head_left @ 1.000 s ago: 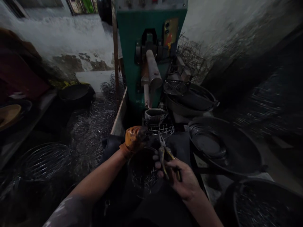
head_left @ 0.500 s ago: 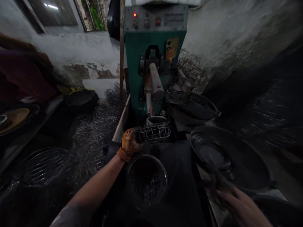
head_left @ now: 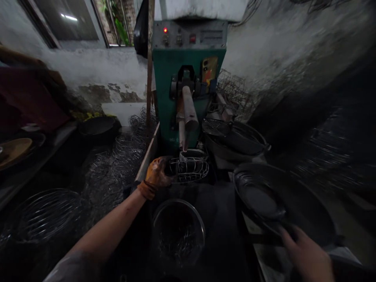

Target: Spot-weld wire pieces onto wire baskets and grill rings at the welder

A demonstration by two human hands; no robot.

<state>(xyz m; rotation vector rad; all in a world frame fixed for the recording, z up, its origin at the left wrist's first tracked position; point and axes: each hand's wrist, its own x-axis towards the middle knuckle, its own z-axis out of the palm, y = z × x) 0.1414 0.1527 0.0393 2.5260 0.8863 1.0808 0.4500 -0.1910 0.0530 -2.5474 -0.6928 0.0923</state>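
Note:
My left hand (head_left: 154, 175) wears an orange glove and is closed on the rim of a small round wire guard (head_left: 189, 169). It holds the guard under the arm of a green welding machine (head_left: 188, 82), whose red lamp is lit. My right hand (head_left: 305, 256) lies low at the right, resting at the near edge of a large dark pan (head_left: 293, 207). Its fingers are curled at the pan's edge in deep shadow; whether they hold anything is not visible. No pliers show in it.
A metal bowl (head_left: 178, 230) with wire pieces sits in front of me. Several dark pans (head_left: 243, 137) with wire discs stand at the right. Piles of wire guards (head_left: 117, 164) lie at the left, and a larger wire cage (head_left: 44, 213) rests near the lower left.
My right hand, which held pliers near the guard, has swung down to the right pan and the pliers are gone from view. My left hand has pushed the guard in under the machine's arm.

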